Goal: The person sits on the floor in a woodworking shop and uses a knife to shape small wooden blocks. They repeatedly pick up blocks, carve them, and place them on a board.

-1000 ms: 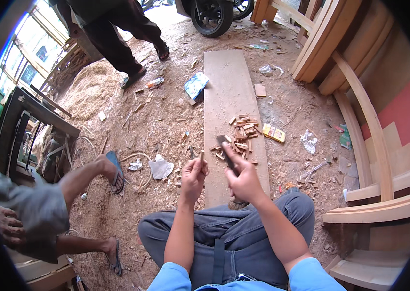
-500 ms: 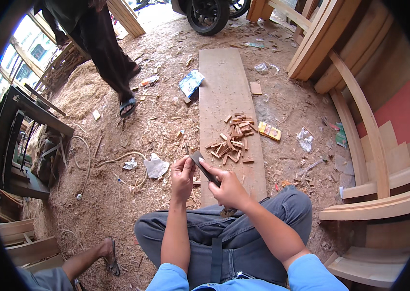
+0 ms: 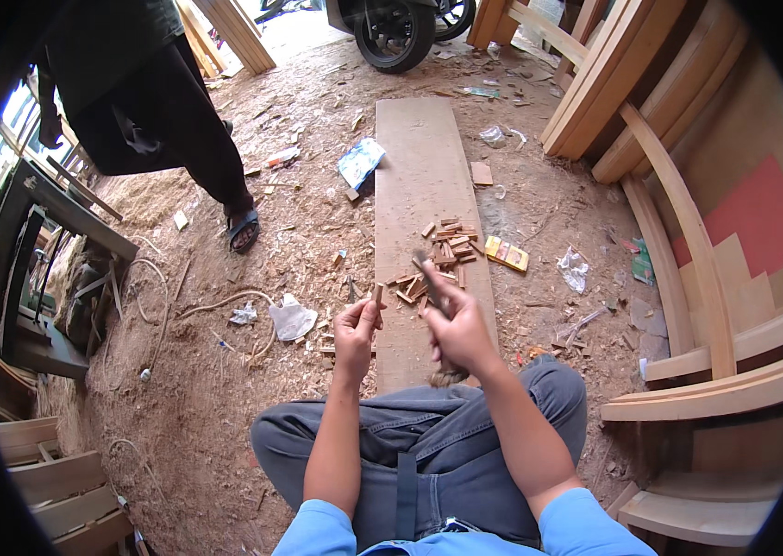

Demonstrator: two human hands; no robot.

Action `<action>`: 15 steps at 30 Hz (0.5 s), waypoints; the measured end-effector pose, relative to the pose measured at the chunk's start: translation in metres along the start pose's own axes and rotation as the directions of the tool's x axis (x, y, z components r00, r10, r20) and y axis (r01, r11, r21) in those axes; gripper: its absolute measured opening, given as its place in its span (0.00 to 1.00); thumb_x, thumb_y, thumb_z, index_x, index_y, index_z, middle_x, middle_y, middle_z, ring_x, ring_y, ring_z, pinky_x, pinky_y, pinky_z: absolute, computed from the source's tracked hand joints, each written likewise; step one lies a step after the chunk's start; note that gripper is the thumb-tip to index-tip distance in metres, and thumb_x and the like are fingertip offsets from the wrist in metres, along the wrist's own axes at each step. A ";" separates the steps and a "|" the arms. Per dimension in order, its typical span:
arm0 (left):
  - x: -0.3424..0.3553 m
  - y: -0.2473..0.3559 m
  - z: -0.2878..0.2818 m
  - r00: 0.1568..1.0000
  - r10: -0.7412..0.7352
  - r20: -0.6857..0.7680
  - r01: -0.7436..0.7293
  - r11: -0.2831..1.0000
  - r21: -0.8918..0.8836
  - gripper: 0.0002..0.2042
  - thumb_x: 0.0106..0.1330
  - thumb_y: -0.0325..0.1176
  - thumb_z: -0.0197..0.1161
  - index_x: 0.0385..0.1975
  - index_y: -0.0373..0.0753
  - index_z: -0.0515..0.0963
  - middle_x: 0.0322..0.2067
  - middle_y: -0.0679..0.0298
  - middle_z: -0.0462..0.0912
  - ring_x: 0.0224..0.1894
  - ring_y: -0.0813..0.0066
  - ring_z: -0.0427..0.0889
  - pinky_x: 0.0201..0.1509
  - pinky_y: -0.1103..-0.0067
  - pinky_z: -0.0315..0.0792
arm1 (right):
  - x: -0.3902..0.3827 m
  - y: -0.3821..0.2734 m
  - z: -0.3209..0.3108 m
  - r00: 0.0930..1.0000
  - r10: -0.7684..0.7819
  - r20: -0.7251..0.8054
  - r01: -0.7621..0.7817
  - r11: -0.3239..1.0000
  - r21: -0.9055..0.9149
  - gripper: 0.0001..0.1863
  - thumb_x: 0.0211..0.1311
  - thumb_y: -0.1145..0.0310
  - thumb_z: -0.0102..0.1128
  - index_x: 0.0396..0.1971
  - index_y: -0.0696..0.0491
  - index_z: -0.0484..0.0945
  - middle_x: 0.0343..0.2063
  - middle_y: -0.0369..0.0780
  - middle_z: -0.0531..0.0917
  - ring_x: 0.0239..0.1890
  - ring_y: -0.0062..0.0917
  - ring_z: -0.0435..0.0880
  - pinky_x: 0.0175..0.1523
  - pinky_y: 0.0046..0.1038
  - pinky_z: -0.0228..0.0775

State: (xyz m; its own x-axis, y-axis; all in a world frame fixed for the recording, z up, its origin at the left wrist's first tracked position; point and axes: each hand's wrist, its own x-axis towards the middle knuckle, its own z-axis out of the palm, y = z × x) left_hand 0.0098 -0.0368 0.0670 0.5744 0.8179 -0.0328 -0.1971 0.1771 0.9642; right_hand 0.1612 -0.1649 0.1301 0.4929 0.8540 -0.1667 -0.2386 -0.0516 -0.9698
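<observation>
My left hand (image 3: pixel 355 335) pinches a small wooden stick (image 3: pixel 378 294) upright between thumb and fingertips, left of the long board's edge. Around a dark, flat, bar-shaped tool (image 3: pixel 422 262) my right hand (image 3: pixel 462 332) is closed; its exact kind does not show. The tool points up and away, apart from the stick. Beneath the right hand shows a frayed brown end (image 3: pixel 450 376); I cannot tell if it belongs to the tool. Just beyond my hands, a loose pile of short wooden pieces (image 3: pixel 452 245) lies on the long flat board (image 3: pixel 414 167).
A yellow packet (image 3: pixel 506 254) lies right of the board, a blue-white wrapper (image 3: pixel 361 163) left of it. Wood shavings and scraps cover the floor. A person in dark trousers (image 3: pixel 164 130) stands at the far left. Wooden frames (image 3: pixel 688 241) lean at right; a motorbike wheel (image 3: pixel 395 35) stands behind.
The tool has moved right and away from the stick, turning to point forward. The standing person has come nearer. The other foot at lower left has gone from view.
</observation>
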 end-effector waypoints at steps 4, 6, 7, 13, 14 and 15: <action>0.003 -0.002 -0.012 0.999 0.001 -0.051 -0.009 0.989 -0.146 0.09 0.74 0.32 0.58 0.37 0.33 0.81 0.26 0.71 0.78 0.25 0.88 0.72 0.30 0.88 0.66 | -0.010 0.024 0.030 0.972 -0.071 0.224 0.095 0.990 -0.099 0.38 0.61 0.81 0.49 0.72 0.41 0.61 0.14 0.31 0.73 0.10 0.13 0.71 0.16 0.22 0.68; 0.005 -0.002 -0.012 0.994 0.001 -0.106 -0.023 0.978 -0.209 0.10 0.74 0.33 0.57 0.37 0.33 0.81 0.28 0.70 0.80 0.26 0.87 0.74 0.30 0.88 0.68 | -0.013 0.021 0.040 0.970 0.008 0.242 0.044 0.977 -0.209 0.37 0.61 0.80 0.48 0.72 0.40 0.62 0.14 0.31 0.73 0.10 0.14 0.71 0.17 0.22 0.67; 0.006 -0.002 -0.011 0.995 0.018 -0.096 -0.036 0.980 -0.194 0.10 0.75 0.33 0.57 0.37 0.34 0.81 0.28 0.69 0.81 0.27 0.87 0.75 0.30 0.87 0.68 | -0.014 0.018 0.043 0.967 0.040 0.251 0.032 0.961 -0.275 0.37 0.61 0.79 0.48 0.72 0.39 0.62 0.14 0.32 0.73 0.10 0.14 0.71 0.17 0.23 0.67; 0.007 0.001 -0.010 0.993 0.071 -0.099 -0.065 0.996 0.065 0.10 0.75 0.31 0.55 0.37 0.33 0.82 0.29 0.67 0.83 0.28 0.87 0.78 0.31 0.87 0.71 | -0.015 0.015 0.039 0.964 0.052 0.259 0.027 0.955 -0.295 0.37 0.59 0.79 0.47 0.71 0.39 0.63 0.14 0.33 0.73 0.10 0.15 0.72 0.18 0.25 0.69; 0.007 0.000 -0.011 0.992 0.096 -0.077 -0.088 0.990 0.112 0.10 0.75 0.31 0.55 0.37 0.32 0.82 0.29 0.67 0.84 0.28 0.87 0.78 0.31 0.87 0.71 | -0.014 0.019 0.036 0.976 0.031 0.215 0.040 0.946 -0.321 0.36 0.59 0.79 0.49 0.69 0.41 0.65 0.15 0.36 0.76 0.11 0.17 0.73 0.20 0.27 0.70; 0.008 -0.001 -0.011 0.989 0.129 -0.069 -0.118 0.981 0.153 0.10 0.75 0.30 0.55 0.37 0.32 0.82 0.29 0.67 0.84 0.28 0.88 0.78 0.31 0.88 0.71 | -0.013 0.024 0.034 0.977 0.059 0.204 0.012 0.944 -0.331 0.34 0.58 0.79 0.50 0.68 0.44 0.68 0.16 0.40 0.78 0.13 0.19 0.75 0.22 0.28 0.71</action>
State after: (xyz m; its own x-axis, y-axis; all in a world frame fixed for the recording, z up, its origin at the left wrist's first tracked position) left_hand 0.0054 -0.0243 0.0625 0.4880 0.8697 0.0741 -0.1397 -0.0060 0.9902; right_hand 0.1204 -0.1595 0.1147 0.2971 0.9370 -0.1840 0.0574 -0.2099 -0.9760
